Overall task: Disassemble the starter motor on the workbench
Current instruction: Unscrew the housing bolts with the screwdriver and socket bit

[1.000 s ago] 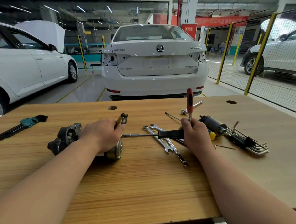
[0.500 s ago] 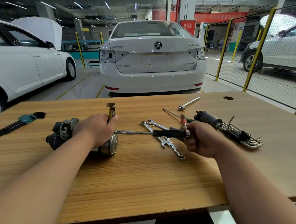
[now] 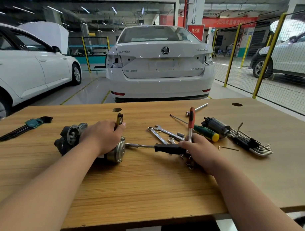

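The starter motor (image 3: pixel 118 150) lies on its side on the wooden workbench (image 3: pixel 146 184), its dark nose housing (image 3: pixel 69 136) to the left and its silver end cap facing right. My left hand (image 3: pixel 102 137) grips the motor body from above, and a brass terminal tab sticks up past my fingers. A driver with a black handle (image 3: pixel 168 148) lies level, its steel shaft meeting the end cap. My right hand (image 3: pixel 197 149) grips that tool at its rear, where a red cross handle (image 3: pixel 191 118) stands upright.
Just behind my right hand lie open-end wrenches (image 3: pixel 163 133), a green and yellow screwdriver (image 3: pixel 206 132), the removed armature (image 3: pixel 215 126) and a hex key set (image 3: pixel 251 144). A second hex key set (image 3: pixel 27 126) lies far left. White cars stand beyond the bench.
The red cross handle stood upright, swung down out of sight, and now stands upright again as my right hand turns the driver. My left hand has stayed on the motor.
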Demonstrator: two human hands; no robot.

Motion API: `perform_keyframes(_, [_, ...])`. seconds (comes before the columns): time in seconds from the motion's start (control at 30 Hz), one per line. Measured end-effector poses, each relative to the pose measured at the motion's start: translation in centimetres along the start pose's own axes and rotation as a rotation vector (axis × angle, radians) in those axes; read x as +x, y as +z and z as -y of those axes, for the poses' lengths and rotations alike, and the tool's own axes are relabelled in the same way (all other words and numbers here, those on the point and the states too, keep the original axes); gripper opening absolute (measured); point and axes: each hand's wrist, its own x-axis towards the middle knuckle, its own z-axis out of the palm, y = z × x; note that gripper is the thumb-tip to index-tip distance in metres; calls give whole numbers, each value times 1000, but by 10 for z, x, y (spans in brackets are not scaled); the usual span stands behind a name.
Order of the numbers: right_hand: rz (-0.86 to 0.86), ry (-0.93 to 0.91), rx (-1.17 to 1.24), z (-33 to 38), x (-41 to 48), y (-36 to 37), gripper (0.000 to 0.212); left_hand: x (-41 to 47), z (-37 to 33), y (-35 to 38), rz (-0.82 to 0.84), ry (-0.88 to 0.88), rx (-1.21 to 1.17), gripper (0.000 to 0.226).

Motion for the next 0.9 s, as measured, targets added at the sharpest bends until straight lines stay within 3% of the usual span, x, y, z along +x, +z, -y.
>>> perform_keyframes(0.1, [-78,-47,201,-3,1,-2,5,0,0,0,17,22,29,54])
perform_keyframes(0.23, [-101,-46,475,-5,-1,-8,6,1,0,2,-126,24,36,53])
perform_keyframes(0.67, [-42,57,531,-6,14,-1,6,-2,-1,3,-185,11,47,51])
perform_keyframes(0.9, [159,375,726,-2,34,-10,14,-7,-2,1,-234,55,29,47])
